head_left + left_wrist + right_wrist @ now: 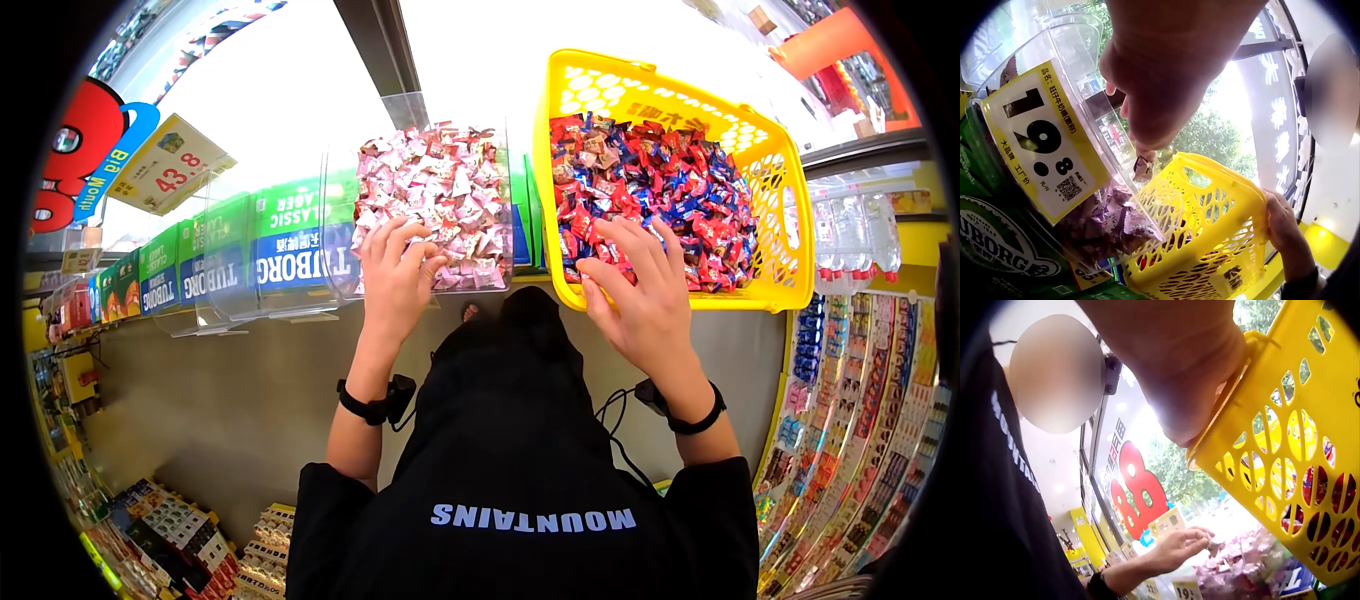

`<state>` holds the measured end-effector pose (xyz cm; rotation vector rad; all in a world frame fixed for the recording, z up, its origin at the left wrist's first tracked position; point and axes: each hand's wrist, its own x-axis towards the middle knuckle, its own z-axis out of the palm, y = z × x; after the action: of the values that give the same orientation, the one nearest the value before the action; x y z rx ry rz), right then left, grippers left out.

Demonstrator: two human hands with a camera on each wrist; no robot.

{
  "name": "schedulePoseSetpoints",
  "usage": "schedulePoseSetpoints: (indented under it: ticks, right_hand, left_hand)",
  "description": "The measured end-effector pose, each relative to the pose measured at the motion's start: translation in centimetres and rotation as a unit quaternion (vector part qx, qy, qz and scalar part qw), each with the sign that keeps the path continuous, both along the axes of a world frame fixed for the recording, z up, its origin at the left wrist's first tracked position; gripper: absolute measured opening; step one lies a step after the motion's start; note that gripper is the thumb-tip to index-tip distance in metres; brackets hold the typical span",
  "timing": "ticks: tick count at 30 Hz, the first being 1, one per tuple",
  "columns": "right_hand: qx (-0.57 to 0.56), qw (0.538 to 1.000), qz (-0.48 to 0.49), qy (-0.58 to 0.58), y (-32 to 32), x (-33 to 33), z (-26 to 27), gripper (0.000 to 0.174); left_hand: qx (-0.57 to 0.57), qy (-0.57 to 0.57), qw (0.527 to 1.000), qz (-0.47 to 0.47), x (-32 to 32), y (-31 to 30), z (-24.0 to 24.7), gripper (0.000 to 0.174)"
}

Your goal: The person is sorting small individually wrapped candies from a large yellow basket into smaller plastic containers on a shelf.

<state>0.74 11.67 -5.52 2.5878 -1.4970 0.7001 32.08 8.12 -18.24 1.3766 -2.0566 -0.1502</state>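
Note:
My left hand (398,275) is over a clear plastic bin (505,140) heaped with pink-and-white wrapped candies (455,190). In the left wrist view, one small wrapped candy (1143,169) is pinched at its fingertips, above the bin's edge. To the right stands a yellow shopping basket (795,270), filled with red and blue wrapped candies (690,190). My right hand (645,290) is at the basket's near rim, fingers loosely spread over the candies. In the right wrist view that hand's fingertips are hidden behind the basket wall.
A price sign (1047,140) reading 19.8 fronts the bin. Tuborg beer cartons (290,235) line the left, near a 43.8 price card (170,165). Clear bottles (855,235) stand right of the basket, and packed snack shelves (850,400) run along the right side.

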Motion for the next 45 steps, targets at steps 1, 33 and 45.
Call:
schedulePoseSetpoints:
  ticks: [1, 33, 45]
  right_hand:
    - [0.004, 1.0, 0.001, 0.001, 0.0, 0.0, -0.1, 0.021]
    - [0.281, 0.949, -0.03, 0.141, -13.0, -6.0, 5.1, 0.043]
    - [0.089, 0.959, -0.025, 0.267, -19.2, -5.9, -8.9, 0.031]
  left_hand:
    - [0.007, 0.0, 1.0, -0.001, -0.1, 0.2, -0.6, 0.015]
    - [0.004, -0.04, 0.999, 0.035, -5.0, -0.9, -2.4, 0.035]
    - [0.011, -0.03, 0.998, 0.05, -5.0, -1.1, -2.3, 0.035]
